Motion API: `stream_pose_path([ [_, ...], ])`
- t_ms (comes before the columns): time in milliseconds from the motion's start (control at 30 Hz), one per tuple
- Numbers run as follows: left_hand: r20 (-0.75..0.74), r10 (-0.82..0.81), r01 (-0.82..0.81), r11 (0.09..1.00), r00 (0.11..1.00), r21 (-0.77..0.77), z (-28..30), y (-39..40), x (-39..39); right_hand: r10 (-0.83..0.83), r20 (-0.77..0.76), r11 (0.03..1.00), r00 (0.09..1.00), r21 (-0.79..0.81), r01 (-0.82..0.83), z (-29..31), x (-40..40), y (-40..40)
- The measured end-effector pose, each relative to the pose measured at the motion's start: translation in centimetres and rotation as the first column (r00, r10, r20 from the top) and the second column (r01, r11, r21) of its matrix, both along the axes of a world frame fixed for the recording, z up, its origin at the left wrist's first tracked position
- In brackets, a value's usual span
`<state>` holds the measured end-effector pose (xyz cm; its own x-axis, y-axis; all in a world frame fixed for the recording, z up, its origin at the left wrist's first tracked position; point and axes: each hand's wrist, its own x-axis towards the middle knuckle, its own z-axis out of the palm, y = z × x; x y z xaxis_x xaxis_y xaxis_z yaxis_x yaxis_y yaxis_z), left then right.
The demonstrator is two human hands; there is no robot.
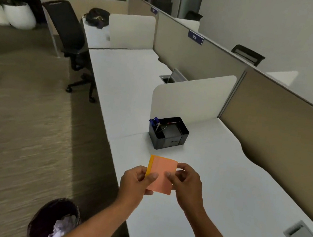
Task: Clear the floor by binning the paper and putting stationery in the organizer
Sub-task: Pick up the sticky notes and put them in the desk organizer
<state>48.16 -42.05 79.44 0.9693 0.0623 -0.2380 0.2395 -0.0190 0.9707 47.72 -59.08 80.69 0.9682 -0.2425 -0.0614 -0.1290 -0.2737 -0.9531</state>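
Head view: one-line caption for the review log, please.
Both hands, left hand and right hand, hold orange sticky notes above the desk, short of the black organizer.

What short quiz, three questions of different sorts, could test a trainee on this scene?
1. True or false: both hands hold the sticky note pad.
2. Where is the crumpled paper? A) on the desk B) in the bin C) in the organizer
3. Fill in: blue pens stand in the organizer's ___ compartment.

Key: 1 true; 2 B; 3 left.
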Motion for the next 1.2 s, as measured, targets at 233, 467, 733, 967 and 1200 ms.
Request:
stream_pose_path([
  [233,0.023,-0.093,0.091,0.992,0.995,0.085,-0.6,-1.3,8.3,-0.087,-0.001,0.996,0.996,-0.003,0.087,-1.2,6.8,-1.4],
  [467,-0.017,-0.167,0.168,0.981,0.986,0.099,-2.3,-0.4,13.3,-0.18,-0.009,0.983,0.984,-0.024,0.18,-3.2,13.0,-2.5],
  [733,-0.094,-0.136,0.147,0.981,0.986,0.124,-4.9,1.1,15.2,-0.274,0.057,0.957,0.96,-0.081,0.278,-3.8,21.6,-6.0],
  [967,-0.151,-0.102,0.116,0.989,0.983,0.089,-6.3,1.9,15.6,-0.183,0.152,0.939,0.971,-0.267,0.219,-3.8,31.5,-7.4],
  [1200,-0.234,-0.088,0.111,0.99,0.968,0.088,-7.8,2.6,15.2,-0.025,0.08,0.877,0.996,-0.477,0.06,-6.1,37.8,-7.8],
])
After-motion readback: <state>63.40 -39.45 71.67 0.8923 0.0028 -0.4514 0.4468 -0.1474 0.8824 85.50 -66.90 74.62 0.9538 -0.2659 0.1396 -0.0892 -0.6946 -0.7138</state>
